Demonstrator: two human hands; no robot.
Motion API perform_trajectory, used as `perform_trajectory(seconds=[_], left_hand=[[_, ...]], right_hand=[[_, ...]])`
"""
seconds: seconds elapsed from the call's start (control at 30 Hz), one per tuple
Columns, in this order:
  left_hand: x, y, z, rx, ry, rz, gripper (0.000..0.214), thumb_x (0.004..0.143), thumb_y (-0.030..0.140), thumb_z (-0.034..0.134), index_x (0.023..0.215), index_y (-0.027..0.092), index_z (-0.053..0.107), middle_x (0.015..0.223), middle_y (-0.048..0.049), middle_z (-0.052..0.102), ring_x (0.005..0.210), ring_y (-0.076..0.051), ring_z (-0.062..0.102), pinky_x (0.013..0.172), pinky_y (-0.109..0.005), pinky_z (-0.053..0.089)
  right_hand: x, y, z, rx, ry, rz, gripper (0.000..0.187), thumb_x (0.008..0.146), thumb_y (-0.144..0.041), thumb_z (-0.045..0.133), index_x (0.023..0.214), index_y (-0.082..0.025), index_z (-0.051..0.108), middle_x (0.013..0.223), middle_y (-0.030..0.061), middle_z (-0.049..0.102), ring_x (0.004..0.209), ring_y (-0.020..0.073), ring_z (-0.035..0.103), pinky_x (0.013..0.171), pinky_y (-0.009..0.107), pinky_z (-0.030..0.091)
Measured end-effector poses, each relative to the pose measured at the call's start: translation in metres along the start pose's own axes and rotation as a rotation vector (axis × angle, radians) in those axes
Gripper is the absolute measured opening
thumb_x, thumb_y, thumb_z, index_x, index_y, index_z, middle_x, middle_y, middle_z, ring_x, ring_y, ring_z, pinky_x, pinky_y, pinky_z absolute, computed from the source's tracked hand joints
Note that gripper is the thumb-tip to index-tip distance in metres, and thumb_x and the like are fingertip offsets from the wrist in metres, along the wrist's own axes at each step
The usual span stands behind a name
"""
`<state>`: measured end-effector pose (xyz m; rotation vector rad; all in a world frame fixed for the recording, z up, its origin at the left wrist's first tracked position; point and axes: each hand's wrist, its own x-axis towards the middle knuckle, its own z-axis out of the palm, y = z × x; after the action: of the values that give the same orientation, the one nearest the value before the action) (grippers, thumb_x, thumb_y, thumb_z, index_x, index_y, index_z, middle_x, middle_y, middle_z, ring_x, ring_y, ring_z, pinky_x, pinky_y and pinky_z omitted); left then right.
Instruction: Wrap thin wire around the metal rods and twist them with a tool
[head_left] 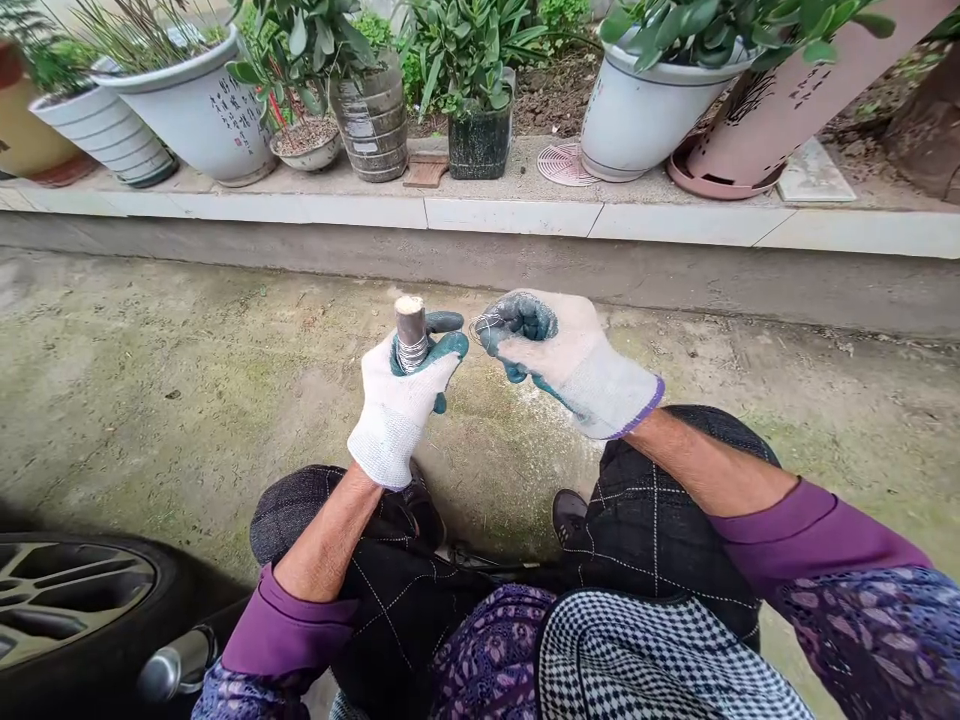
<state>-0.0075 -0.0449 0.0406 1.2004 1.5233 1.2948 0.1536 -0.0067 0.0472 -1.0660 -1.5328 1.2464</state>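
My left hand (401, 395), in a white glove with green fingertips, is closed around a short wooden stick (410, 318) held upright, its cut end on top. Thin metal wire (412, 352) is wound in several turns around the stick just above my fingers. My right hand (559, 350), gloved the same way, is closed in a pinch on a loose end of thin wire (480, 324) right beside the stick. Both hands hover above my knees, a few centimetres apart.
I sit over a mossy concrete floor (187, 400). A raised tiled ledge (510, 215) runs across the back with several potted plants, among them a large white pot (202, 110) and a black pot (480, 140). A vehicle wheel (67, 600) lies at lower left.
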Motion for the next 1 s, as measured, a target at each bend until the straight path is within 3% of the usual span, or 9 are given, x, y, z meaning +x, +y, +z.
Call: perform_trajectory(seconds=[0.27, 0.5, 0.67, 0.83, 1.0], left_hand=[[0.002, -0.003, 0.008, -0.049, -0.010, -0.039, 0.022, 0.071, 0.034, 0.073, 0.084, 0.017, 0.070, 0.059, 0.0038, 0.057, 0.038, -0.006, 0.044, 0.034, -0.020, 0.040], [0.002, 0.005, 0.011, -0.067, 0.016, -0.043, 0.022, 0.070, 0.034, 0.072, 0.082, 0.016, 0.067, 0.058, 0.0040, 0.056, 0.039, -0.007, 0.045, 0.035, -0.019, 0.040], [0.000, 0.008, 0.015, -0.046, 0.044, -0.040, 0.020, 0.071, 0.033, 0.070, 0.082, 0.016, 0.067, 0.058, 0.0042, 0.055, 0.039, -0.006, 0.043, 0.035, -0.019, 0.039], [-0.001, 0.008, 0.015, -0.087, -0.047, -0.024, 0.018, 0.073, 0.031, 0.070, 0.083, 0.016, 0.068, 0.055, 0.0053, 0.052, 0.038, -0.006, 0.041, 0.034, -0.019, 0.038], [0.008, 0.005, 0.004, -0.175, -0.016, 0.031, 0.022, 0.078, 0.032, 0.067, 0.095, 0.018, 0.070, 0.052, 0.0077, 0.045, 0.034, -0.005, 0.036, 0.034, -0.020, 0.037]], right_hand=[[-0.004, 0.002, -0.003, 0.003, -0.048, 0.022, 0.015, 0.071, -0.030, 0.073, 0.072, -0.020, 0.062, 0.061, -0.0026, 0.058, 0.052, 0.0093, 0.048, 0.044, 0.024, 0.040], [-0.002, 0.006, -0.009, 0.187, -0.044, 0.023, 0.023, 0.070, -0.032, 0.075, 0.084, -0.017, 0.066, 0.072, -0.0001, 0.064, 0.056, 0.0091, 0.053, 0.047, 0.023, 0.046], [-0.003, 0.005, -0.019, 0.172, 0.089, -0.047, 0.024, 0.075, -0.035, 0.073, 0.092, -0.020, 0.067, 0.081, 0.0007, 0.065, 0.067, 0.0116, 0.057, 0.053, 0.024, 0.050], [-0.003, 0.007, -0.022, 0.111, 0.012, 0.005, 0.019, 0.075, -0.035, 0.075, 0.080, -0.018, 0.067, 0.068, -0.0013, 0.060, 0.056, 0.0086, 0.050, 0.045, 0.022, 0.044], [0.003, 0.014, -0.023, 0.166, 0.091, 0.039, 0.030, 0.075, -0.044, 0.076, 0.072, -0.018, 0.061, 0.061, -0.0024, 0.055, 0.050, 0.0073, 0.047, 0.043, 0.023, 0.043]])
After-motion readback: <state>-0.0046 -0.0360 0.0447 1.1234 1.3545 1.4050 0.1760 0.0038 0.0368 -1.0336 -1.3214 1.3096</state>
